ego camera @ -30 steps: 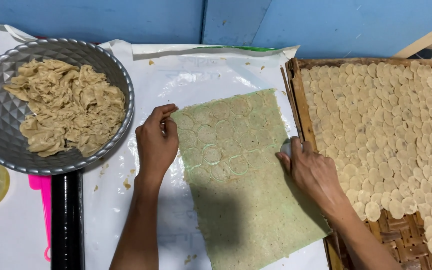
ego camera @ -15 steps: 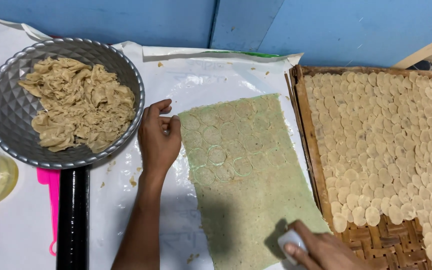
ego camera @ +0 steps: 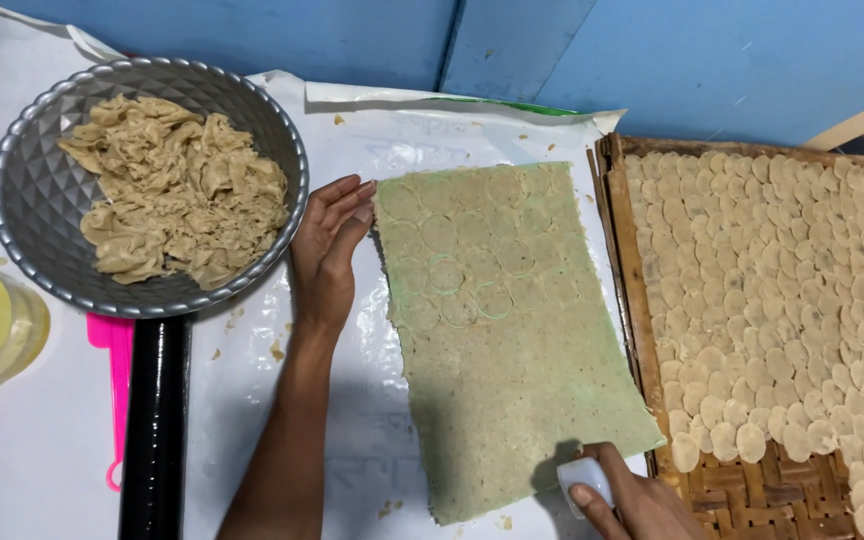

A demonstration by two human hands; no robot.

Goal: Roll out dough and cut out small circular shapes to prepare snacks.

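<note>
Greenish-beige dough, a flat rolled rectangular sheet (ego camera: 512, 340) scored with circles, is lying at the bench centre. The left hand (ego camera: 327, 250), fingers extended and flat, is pressing its 9 o'clock edge. The right hand (ego camera: 632, 500) is gripping a small white round cutter (ego camera: 584, 474) at the sheet's 5 o'clock corner. A woven bamboo tray (ego camera: 624, 280) of discs is sitting at 3 o'clock.
</note>
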